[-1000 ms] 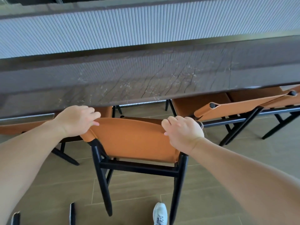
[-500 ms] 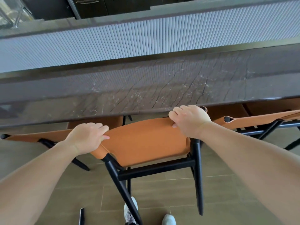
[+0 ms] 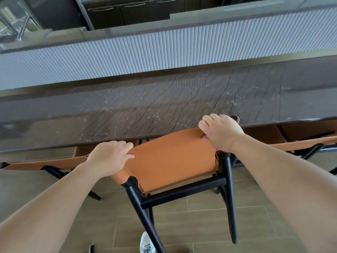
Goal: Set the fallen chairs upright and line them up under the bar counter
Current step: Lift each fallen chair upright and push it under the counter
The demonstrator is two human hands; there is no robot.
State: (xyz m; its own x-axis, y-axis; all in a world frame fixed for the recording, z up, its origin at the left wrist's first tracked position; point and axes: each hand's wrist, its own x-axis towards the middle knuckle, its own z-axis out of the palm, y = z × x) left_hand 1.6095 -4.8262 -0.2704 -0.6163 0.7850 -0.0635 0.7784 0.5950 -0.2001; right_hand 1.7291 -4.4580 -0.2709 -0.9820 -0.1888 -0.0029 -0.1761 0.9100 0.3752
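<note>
An orange leather chair [image 3: 173,159] with a black frame stands upright in front of me, its backrest close to the edge of the dark stone bar counter [image 3: 164,106]. My left hand [image 3: 109,157] grips the left top corner of the backrest. My right hand [image 3: 220,132] grips the right top corner, by the black post end. The seat is hidden under the counter. Another orange chair [image 3: 45,163] stands to the left under the counter, and one more orange chair [image 3: 300,143] to the right.
A ribbed grey panel [image 3: 164,52] rises behind the counter, with dark cabinets [image 3: 127,11] beyond. The floor is brown tile [image 3: 255,225]. My white shoe [image 3: 146,245] is beside the chair's left rear leg. A dark chair leg tip [image 3: 91,248] shows at the bottom edge.
The chair has moved forward toward the counter with both hands still on its backrest. My view has tilted up, showing more of the counter and cabinets.
</note>
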